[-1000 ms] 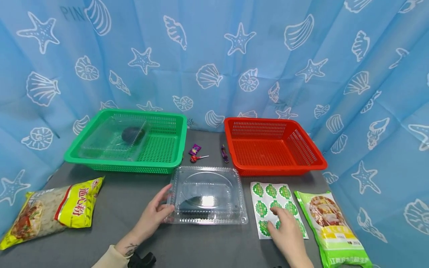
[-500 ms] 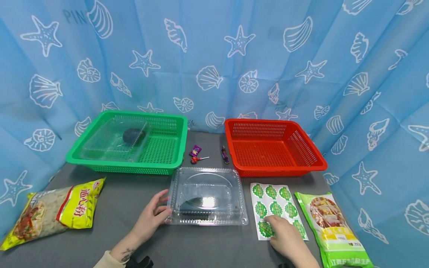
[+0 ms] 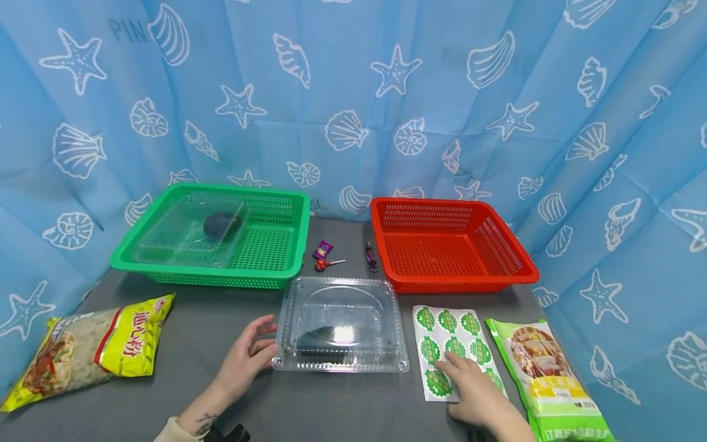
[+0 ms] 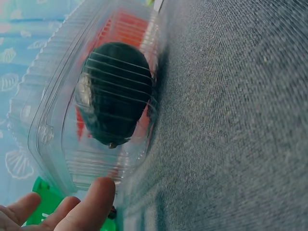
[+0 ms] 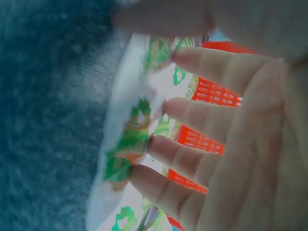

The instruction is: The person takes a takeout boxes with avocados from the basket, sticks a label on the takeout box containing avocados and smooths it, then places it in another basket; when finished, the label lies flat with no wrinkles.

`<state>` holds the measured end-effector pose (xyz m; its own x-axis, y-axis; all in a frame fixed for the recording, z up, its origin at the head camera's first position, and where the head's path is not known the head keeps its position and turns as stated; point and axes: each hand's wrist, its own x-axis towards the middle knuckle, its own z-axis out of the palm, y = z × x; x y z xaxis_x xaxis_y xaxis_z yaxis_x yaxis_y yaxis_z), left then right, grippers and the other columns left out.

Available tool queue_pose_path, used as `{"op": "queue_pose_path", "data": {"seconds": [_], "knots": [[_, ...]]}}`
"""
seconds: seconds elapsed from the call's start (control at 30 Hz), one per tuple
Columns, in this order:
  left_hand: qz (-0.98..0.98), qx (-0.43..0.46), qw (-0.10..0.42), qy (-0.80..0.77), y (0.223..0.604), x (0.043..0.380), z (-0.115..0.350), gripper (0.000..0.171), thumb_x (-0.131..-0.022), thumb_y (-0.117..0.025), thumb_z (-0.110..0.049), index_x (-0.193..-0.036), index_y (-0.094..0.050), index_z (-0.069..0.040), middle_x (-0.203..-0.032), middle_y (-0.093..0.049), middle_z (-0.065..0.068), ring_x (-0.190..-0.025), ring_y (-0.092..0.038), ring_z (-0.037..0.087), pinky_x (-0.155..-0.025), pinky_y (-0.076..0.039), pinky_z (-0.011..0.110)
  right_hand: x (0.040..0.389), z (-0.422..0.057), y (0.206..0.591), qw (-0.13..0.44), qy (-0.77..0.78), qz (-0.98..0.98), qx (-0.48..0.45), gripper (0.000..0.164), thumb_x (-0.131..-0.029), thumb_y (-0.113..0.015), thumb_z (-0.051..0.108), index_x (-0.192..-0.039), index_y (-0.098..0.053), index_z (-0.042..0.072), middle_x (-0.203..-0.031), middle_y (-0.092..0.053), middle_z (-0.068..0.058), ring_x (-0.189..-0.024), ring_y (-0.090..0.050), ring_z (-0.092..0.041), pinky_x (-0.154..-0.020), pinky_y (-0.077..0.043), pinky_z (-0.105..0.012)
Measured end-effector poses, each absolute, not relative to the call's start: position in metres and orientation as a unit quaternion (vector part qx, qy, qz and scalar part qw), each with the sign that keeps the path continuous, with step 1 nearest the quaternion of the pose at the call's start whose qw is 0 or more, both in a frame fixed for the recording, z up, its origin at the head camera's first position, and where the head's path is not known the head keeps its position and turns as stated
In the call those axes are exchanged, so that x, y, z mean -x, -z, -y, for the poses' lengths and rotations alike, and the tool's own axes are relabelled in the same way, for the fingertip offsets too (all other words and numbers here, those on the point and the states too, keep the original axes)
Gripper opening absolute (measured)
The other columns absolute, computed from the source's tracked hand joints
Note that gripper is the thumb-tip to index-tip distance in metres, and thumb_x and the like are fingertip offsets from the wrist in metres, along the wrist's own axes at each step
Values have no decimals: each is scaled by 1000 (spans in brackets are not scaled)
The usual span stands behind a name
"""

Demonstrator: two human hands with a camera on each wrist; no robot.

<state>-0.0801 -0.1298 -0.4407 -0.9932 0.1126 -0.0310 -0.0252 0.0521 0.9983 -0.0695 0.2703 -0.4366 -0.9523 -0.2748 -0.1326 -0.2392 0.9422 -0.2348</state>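
Observation:
A clear plastic clamshell box (image 3: 364,301) stands closed on the table in front of me. Inside lies a dark green avocado-like fruit (image 4: 115,94), seen through the ribbed wall. My left hand (image 3: 245,356) is at the box's left side, fingers relaxed, with fingertips right at its edge in the head view. To the right lies a white sheet of round green stickers (image 3: 439,319). My right hand (image 3: 477,390) is on the lower part of this sheet. In the right wrist view its extended fingers (image 5: 192,115) meet the sheet with their tips.
A green basket (image 3: 270,279) at the back left holds another clear box (image 3: 182,233) with a dark fruit. A red basket (image 3: 458,285) stands back right. Two purple-wrapped sweets and a lollipop (image 3: 321,265) lie between them. Food bags (image 3: 129,337) flank both sides.
My right hand has come down onto the sticker sheet, its fingers lower on it than before. My left hand has drawn slightly left from the box's edge.

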Motion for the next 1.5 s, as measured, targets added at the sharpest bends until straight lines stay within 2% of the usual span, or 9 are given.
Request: {"op": "queue_pose_path", "data": {"seconds": [0.3, 0.5, 0.57, 0.7, 0.83, 0.93, 1.1, 1.33, 1.5], "knots": [[-723, -28, 10, -690, 438, 77, 132, 44, -84, -53, -3, -124, -34, -4, -122, -39, 21, -103, -45, 37, -69, -51, 30, 67, -264, 435, 14, 91, -977, 192, 43, -53, -72, 16, -95, -63, 11, -97, -60, -4, -90, -56, -25, -75, -44, -43], [-746, -62, -108, -654, 440, 76, 134, 41, -79, -55, 5, -117, -41, -2, -112, -47, 8, -93, -52, 14, -63, -51, 27, 63, -257, 437, -69, 64, -983, 155, 14, -59, -68, 18, -72, -62, 20, -71, -59, 11, -63, -54, -7, -55, -43, -28], [-743, -83, -158, -645, 438, 75, 134, 40, -77, -54, 10, -115, -43, 1, -108, -49, 2, -89, -52, 8, -60, -51, 24, 63, -257, 437, -81, 77, -980, 163, 17, -60, -70, 21, -75, -63, 19, -77, -61, 8, -69, -56, -9, -58, -46, -29], [-728, -126, -208, -641, 432, 74, 136, 37, -76, -51, 15, -112, -44, 6, -106, -49, -3, -90, -51, 7, -60, -50, 21, 65, -257, 436, -18, 126, -972, 196, 47, -57, -76, 23, -99, -62, 9, -109, -57, -12, -102, -52, -29, -80, -44, -44], [-719, -154, -209, -645, 428, 73, 136, 35, -77, -50, 16, -111, -43, 9, -107, -50, -4, -92, -52, 7, -62, -51, 21, 65, -256, 437, 20, 121, -973, 194, 47, -55, -78, 19, -97, -61, 7, -107, -58, -13, -100, -53, -30, -79, -44, -43], [-710, -164, -203, -653, 427, 72, 135, 34, -77, -49, 16, -110, -42, 10, -107, -50, -4, -92, -52, 9, -62, -51, 23, 64, -252, 438, -20, 81, -976, 201, 31, -56, -75, 19, -84, -63, 14, -84, -62, 1, -75, -58, -15, -60, -46, -32], [-688, -183, -196, -675, 423, 69, 131, 29, -77, -47, 19, -105, -43, 15, -102, -52, -2, -91, -52, 9, -61, -51, 25, 60, -248, 439, -114, 52, -977, 173, 15, -57, -66, 16, -71, -62, 19, -61, -55, 11, -50, -49, -7, -42, -35, -26], [-655, -232, -158, -702, 408, 64, 121, 19, -78, -47, 18, -97, -48, 14, -92, -56, 10, -85, -56, 11, -59, -51, 30, 62, -249, 412, -330, 192, -924, 10, 14, -61, -62, 6, -74, -67, 7, -58, -61, -2, -44, -50, -3, -38, -38, -19], [-622, -289, -63, -725, 392, 64, 101, 17, -81, -47, 14, -98, -49, 14, -90, -56, 16, -82, -59, 14, -62, -52, 33, 61, -229, 384, -406, 380, -830, -44, 13, -67, -62, -2, -79, -68, 0, -63, -63, -9, -50, -50, 6, -42, -39, -6]]}}
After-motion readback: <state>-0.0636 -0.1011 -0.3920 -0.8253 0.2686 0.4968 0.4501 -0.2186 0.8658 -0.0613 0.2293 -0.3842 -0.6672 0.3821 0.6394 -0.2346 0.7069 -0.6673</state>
